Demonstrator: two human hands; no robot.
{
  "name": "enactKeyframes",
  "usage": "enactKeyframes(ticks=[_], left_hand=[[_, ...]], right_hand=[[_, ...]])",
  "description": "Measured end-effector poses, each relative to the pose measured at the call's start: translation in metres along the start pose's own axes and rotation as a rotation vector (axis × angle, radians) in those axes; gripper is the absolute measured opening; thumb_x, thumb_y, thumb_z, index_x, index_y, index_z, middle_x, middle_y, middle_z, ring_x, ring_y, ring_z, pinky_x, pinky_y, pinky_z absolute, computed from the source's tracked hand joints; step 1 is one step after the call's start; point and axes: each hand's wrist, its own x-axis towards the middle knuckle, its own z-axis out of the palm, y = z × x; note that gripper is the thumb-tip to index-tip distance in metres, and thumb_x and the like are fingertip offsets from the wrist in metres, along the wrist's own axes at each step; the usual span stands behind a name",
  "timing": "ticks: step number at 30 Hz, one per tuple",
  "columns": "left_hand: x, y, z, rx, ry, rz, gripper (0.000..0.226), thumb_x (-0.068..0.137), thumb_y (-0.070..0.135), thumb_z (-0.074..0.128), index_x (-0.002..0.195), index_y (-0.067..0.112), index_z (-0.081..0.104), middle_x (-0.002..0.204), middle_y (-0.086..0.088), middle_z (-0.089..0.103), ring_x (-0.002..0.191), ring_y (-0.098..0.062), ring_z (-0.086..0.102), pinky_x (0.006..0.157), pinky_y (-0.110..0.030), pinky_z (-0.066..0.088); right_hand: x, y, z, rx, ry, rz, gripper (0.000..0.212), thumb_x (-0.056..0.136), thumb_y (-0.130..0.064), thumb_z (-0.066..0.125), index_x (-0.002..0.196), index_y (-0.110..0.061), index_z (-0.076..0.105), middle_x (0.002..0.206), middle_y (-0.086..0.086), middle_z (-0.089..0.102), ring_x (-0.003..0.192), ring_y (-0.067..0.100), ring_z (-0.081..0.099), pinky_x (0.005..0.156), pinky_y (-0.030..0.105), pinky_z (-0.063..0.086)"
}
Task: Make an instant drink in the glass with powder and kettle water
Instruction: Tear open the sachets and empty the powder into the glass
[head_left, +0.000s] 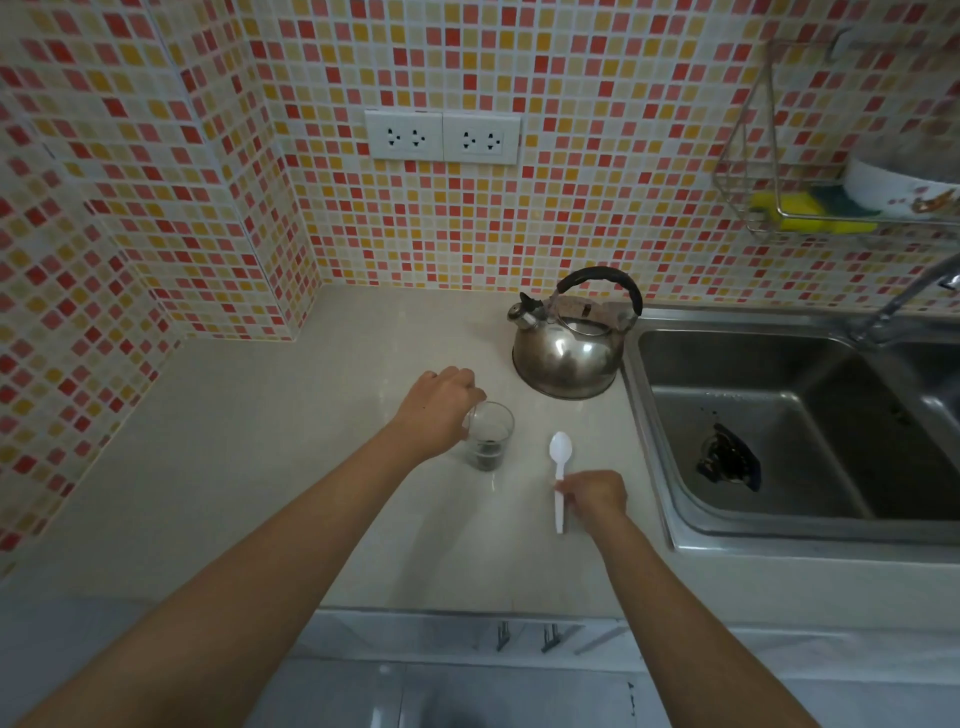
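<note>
Glass: our left hand wraps its rim; dark powder, we think, inside.
Spoon: white, right hand pinching the handle.
Kettle: at one o'clock from the glass.

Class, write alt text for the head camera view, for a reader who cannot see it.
A person's left hand grips a small glass with dark powder at its bottom, while the right hand holds a white plastic spoon low over a pale countertop. A steel kettle stands behind them beside a metal sink, against a mosaic-tiled wall.
</note>
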Motion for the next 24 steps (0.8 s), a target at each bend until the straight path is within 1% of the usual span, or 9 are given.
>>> enactKeyframes(ticks=[4, 8, 12, 14, 15, 17, 19, 22, 24], left_hand=[[0.0, -0.005, 0.002, -0.017, 0.006, -0.022, 0.055, 0.081, 0.032, 0.072, 0.132, 0.022, 0.054, 0.125, -0.004, 0.055, 0.114, -0.023, 0.051, 0.092, -0.034, 0.04], [-0.001, -0.008, 0.005, -0.047, 0.02, -0.037, 0.059, 0.08, 0.034, 0.073, 0.134, 0.021, 0.053, 0.126, -0.003, 0.054, 0.115, -0.023, 0.05, 0.092, -0.034, 0.04], [-0.002, -0.009, 0.009, -0.117, 0.055, -0.066, 0.06, 0.078, 0.036, 0.074, 0.133, 0.021, 0.054, 0.125, -0.002, 0.055, 0.115, -0.022, 0.051, 0.091, -0.033, 0.041], [-0.003, -0.009, 0.01, -0.18, 0.079, -0.094, 0.061, 0.076, 0.036, 0.075, 0.132, 0.021, 0.055, 0.123, -0.002, 0.056, 0.114, -0.022, 0.052, 0.091, -0.033, 0.042], [-0.003, -0.008, 0.011, -0.236, 0.096, -0.121, 0.062, 0.075, 0.036, 0.076, 0.131, 0.02, 0.056, 0.122, -0.002, 0.056, 0.113, -0.022, 0.053, 0.09, -0.033, 0.043], [-0.005, -0.005, 0.011, -0.433, 0.143, -0.215, 0.064, 0.071, 0.035, 0.08, 0.129, 0.02, 0.058, 0.117, -0.001, 0.057, 0.106, -0.019, 0.057, 0.085, -0.03, 0.047], [-0.005, 0.0, 0.01, -0.644, 0.197, -0.304, 0.064, 0.066, 0.034, 0.085, 0.125, 0.02, 0.062, 0.113, 0.001, 0.058, 0.097, -0.015, 0.059, 0.08, -0.028, 0.048], [-0.002, 0.009, 0.009, -0.774, 0.255, -0.345, 0.065, 0.063, 0.033, 0.087, 0.121, 0.019, 0.064, 0.11, 0.0, 0.059, 0.091, -0.013, 0.06, 0.077, -0.026, 0.049], [-0.001, 0.014, 0.008, -0.803, 0.274, -0.348, 0.066, 0.061, 0.034, 0.088, 0.122, 0.019, 0.064, 0.108, 0.001, 0.058, 0.089, -0.012, 0.06, 0.075, -0.023, 0.047]], right_hand=[[-0.002, 0.0, 0.002, -0.079, 0.019, -0.017, 0.028, 0.074, -0.019, 0.077, 0.055, -0.009, 0.059, 0.08, 0.013, 0.067, 0.072, 0.022, 0.062, 0.063, 0.027, 0.044], [-0.005, -0.001, 0.001, -0.095, 0.054, -0.06, 0.016, 0.072, -0.021, 0.079, 0.071, -0.009, 0.07, 0.076, 0.008, 0.065, 0.072, 0.024, 0.064, 0.061, 0.025, 0.043], [-0.003, 0.0, 0.0, -0.103, 0.044, -0.075, 0.017, 0.074, -0.019, 0.078, 0.074, -0.004, 0.069, 0.077, 0.011, 0.069, 0.059, 0.021, 0.061, 0.047, 0.022, 0.038], [-0.006, 0.0, 0.0, -0.107, 0.103, -0.099, 0.017, 0.077, -0.021, 0.076, 0.077, -0.004, 0.071, 0.077, 0.011, 0.068, 0.066, 0.025, 0.065, 0.056, 0.024, 0.044], [-0.008, -0.001, 0.0, -0.131, 0.168, -0.134, 0.02, 0.079, -0.025, 0.073, 0.074, -0.007, 0.069, 0.077, 0.01, 0.068, 0.069, 0.027, 0.064, 0.06, 0.026, 0.046], [-0.015, -0.008, 0.002, -0.117, 0.268, -0.276, 0.034, 0.085, -0.036, 0.066, 0.061, -0.012, 0.062, 0.069, 0.01, 0.067, 0.062, 0.025, 0.057, 0.059, 0.029, 0.044], [-0.023, -0.027, 0.004, 0.002, 0.173, -0.425, 0.047, 0.085, -0.045, 0.064, 0.056, -0.007, 0.062, 0.061, 0.016, 0.064, 0.058, 0.025, 0.054, 0.056, 0.027, 0.037], [-0.039, -0.063, 0.006, 0.166, -0.077, -0.516, 0.047, 0.082, -0.042, 0.068, 0.081, 0.004, 0.073, 0.088, 0.03, 0.068, 0.067, 0.026, 0.058, 0.066, 0.03, 0.04], [-0.045, -0.081, 0.007, 0.232, -0.172, -0.534, 0.035, 0.082, -0.032, 0.072, 0.084, 0.003, 0.075, 0.093, 0.031, 0.069, 0.074, 0.021, 0.057, 0.07, 0.032, 0.041]])
